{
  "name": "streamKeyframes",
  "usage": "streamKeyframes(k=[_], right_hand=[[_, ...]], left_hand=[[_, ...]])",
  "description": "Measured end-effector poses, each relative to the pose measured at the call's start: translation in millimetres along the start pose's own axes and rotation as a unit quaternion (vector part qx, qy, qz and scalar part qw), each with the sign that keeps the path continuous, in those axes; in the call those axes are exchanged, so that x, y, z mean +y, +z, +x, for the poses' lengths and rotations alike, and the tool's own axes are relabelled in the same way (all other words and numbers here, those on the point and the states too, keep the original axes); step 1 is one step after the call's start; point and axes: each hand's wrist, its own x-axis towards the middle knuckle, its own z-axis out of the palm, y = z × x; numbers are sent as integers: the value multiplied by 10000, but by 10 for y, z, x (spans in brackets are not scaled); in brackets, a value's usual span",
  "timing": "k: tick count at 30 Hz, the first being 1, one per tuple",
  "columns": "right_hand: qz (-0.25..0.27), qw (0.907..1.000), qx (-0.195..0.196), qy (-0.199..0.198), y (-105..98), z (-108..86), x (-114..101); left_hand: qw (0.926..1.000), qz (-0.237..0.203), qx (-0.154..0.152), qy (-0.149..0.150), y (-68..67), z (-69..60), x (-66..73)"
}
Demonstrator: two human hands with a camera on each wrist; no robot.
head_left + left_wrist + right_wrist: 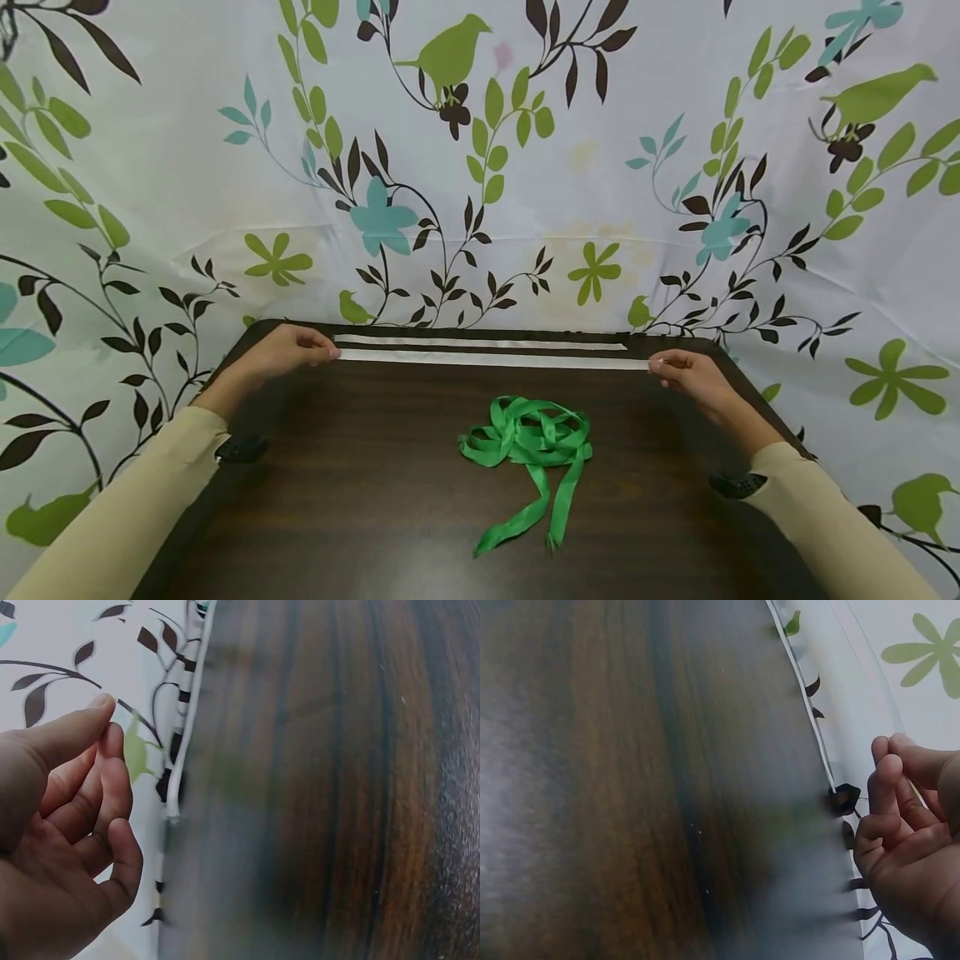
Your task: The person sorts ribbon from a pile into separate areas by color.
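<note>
A white ribbon [495,359] is stretched nearly straight between the two hands near the table's far edge. The left hand [296,347] pinches its left end between thumb and fingers; the right hand [693,379] pinches the other end. Just behind it, a second, shorter white ribbon [480,342] lies along the far edge, also visible in the left wrist view [189,712] and right wrist view [804,694]. In the wrist views, the left hand [71,802] and right hand [911,832] have thumb and fingertips together, the other fingers bent.
A loose heap of green ribbon [534,433] lies on the dark wooden table [360,500], right of centre, with two tails toward the near side. A white cloth [555,208] printed with leaves, birds and flowers hangs behind the table and down both sides.
</note>
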Motion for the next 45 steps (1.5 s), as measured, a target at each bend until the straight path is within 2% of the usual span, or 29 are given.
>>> streamKeyframes(k=[4, 16, 24, 31, 34, 39, 45], right_hand=[[-230, 9995, -189, -45, 0, 78, 63], [-988, 9949, -209, -80, -25, 412, 189], [-1148, 9932, -192, 53, 41, 577, 176], [-1190, 9929, -72, 41, 75, 664, 135], [-1181, 9930, 54, 57, 106, 687, 110], [-1113, 9936, 208, 11, 154, 738, 116], [-1306, 9908, 348, -100, 200, 737, 95]], left_hand=[[9999, -44, -102, -62, 78, 95, -85], [9997, 232, 79, -33, 258, 435, -171], [9996, 253, 87, 1, 303, 486, -244], [9993, 316, 171, -39, 247, 577, -183], [9988, 436, 232, 37, 229, 609, -168], [9977, 583, 278, 222, 234, 654, -167], [9967, 684, 386, 217, 263, 666, -157]])
